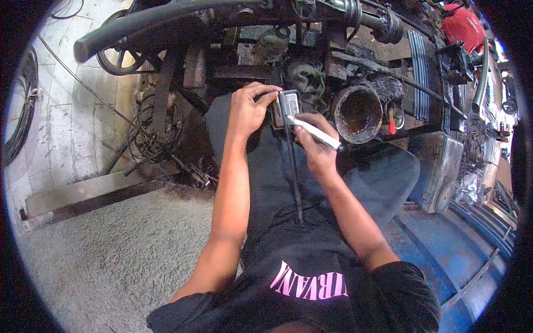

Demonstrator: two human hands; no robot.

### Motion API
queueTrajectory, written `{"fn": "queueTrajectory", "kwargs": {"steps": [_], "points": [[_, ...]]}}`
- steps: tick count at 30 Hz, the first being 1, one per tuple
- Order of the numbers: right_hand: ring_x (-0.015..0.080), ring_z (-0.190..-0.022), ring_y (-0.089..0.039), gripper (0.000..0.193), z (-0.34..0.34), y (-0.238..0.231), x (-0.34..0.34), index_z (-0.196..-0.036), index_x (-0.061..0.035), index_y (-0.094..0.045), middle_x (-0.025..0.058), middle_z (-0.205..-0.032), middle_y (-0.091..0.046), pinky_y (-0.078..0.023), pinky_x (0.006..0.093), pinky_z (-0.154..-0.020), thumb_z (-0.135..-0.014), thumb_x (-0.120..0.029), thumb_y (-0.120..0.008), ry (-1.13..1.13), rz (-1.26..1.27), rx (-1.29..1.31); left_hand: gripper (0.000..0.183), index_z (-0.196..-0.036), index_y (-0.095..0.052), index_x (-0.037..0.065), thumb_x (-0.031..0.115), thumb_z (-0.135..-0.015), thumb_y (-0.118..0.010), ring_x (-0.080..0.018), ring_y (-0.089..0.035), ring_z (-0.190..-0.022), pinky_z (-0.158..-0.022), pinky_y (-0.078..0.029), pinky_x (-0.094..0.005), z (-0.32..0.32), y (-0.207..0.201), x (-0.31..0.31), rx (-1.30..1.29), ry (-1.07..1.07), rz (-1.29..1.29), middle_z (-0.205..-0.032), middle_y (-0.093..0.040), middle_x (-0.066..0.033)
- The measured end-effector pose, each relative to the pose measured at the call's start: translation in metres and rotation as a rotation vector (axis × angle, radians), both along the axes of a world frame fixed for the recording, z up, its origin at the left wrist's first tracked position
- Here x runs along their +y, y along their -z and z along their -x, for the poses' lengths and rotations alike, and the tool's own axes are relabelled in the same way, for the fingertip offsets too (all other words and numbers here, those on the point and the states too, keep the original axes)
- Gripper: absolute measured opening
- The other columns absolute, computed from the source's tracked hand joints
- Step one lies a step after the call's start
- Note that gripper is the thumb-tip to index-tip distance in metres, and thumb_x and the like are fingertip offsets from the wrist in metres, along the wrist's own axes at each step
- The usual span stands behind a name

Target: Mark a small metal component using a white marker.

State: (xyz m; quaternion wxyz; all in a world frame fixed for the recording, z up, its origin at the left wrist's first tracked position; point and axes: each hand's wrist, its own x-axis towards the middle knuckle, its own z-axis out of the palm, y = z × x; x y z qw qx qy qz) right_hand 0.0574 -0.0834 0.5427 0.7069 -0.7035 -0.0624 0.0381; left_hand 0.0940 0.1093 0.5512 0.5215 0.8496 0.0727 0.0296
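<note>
My right hand [321, 144] grips a white marker [317, 133] like a pen, its tip touching or very near a long dark metal bar [292, 161]. The bar runs from just beyond my hands back toward my lap. At its far end it lies over a small rectangular grey metal piece [294, 103]. My left hand [250, 108] is closed, thumb and fingers pinching at the bar's far end beside this piece. Exactly how the fingers meet the bar is partly hidden.
A thick dark pipe [161, 28] crosses the machine frame ahead. Right of my hands sits a round, rusty-bottomed bowl [359, 115], with a red-handled tool [391, 125] beside it. Coiled cable [155, 119] and a flat metal beam [100, 191] lie left. Several thin bars [419, 77] stand farther right.
</note>
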Motion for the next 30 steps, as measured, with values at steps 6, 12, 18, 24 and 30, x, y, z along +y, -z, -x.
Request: {"fn": "queueTrajectory", "kwargs": {"steps": [6, 12, 18, 24, 30], "points": [[0.0249, -0.075, -0.068, 0.015, -0.0021, -0.0038, 0.0068, -0.097, 0.001, -0.069, 0.0146, -0.087, -0.07, -0.054, 0.0339, -0.07, -0.082, -0.001, -0.073, 0.038, 0.188, -0.235, 0.019, -0.103, -0.078, 0.004, 0.008, -0.086, -0.071, -0.0237, -0.071, -0.092, -0.084, -0.051, -0.0323, 0.0002, 0.0013, 0.0022, -0.031, 0.008, -0.027, -0.097, -0.074, -0.0129], [0.028, -0.073, -0.068, 0.015, -0.0031, -0.004, 0.0087, -0.096, 0.0004, -0.069, 0.0153, -0.085, -0.069, -0.054, 0.0353, -0.066, -0.081, 0.0, -0.073, 0.025, 0.233, -0.306, 0.018, -0.102, -0.078, 0.003, 0.008, -0.086, -0.071, -0.0242, -0.071, -0.091, -0.084, -0.051, -0.0325, 0.0006, -0.001, 0.0011, -0.026, 0.004, 0.002, -0.097, -0.074, -0.0135], [0.0295, -0.073, -0.069, 0.016, -0.0049, -0.0065, 0.0089, -0.097, 0.001, -0.069, 0.0159, -0.085, -0.069, -0.054, 0.0362, -0.067, -0.082, 0.0, -0.073, 0.01, 0.257, -0.372, 0.019, -0.102, -0.078, 0.003, 0.009, -0.085, -0.07, -0.0253, -0.071, -0.091, -0.083, -0.051, -0.0331, -0.0004, 0.0002, 0.0016, -0.046, 0.021, -0.01, -0.096, -0.074, -0.014], [0.0293, -0.072, -0.069, 0.017, -0.0036, -0.0075, 0.0096, -0.098, 0.001, -0.069, 0.0159, -0.085, -0.069, -0.054, 0.0358, -0.066, -0.081, 0.001, -0.073, 0.008, 0.272, -0.372, 0.019, -0.101, -0.078, 0.003, 0.008, -0.085, -0.069, -0.0243, -0.07, -0.09, -0.083, -0.051, -0.0329, -0.0003, -0.0005, 0.0016, -0.041, 0.012, 0.0, -0.095, -0.074, -0.0138], [0.0271, -0.072, -0.069, 0.015, 0.0, -0.0009, 0.0071, -0.097, 0.0009, -0.069, 0.0153, -0.086, -0.07, -0.054, 0.0349, -0.066, -0.082, 0.001, -0.072, 0.091, 0.262, -0.316, 0.019, -0.101, -0.078, 0.003, 0.007, -0.084, -0.07, -0.0228, -0.07, -0.089, -0.082, -0.051, -0.0319, -0.0015, -0.0021, 0.0006, -0.03, 0.01, -0.009, -0.093, -0.074, -0.0131]]}}
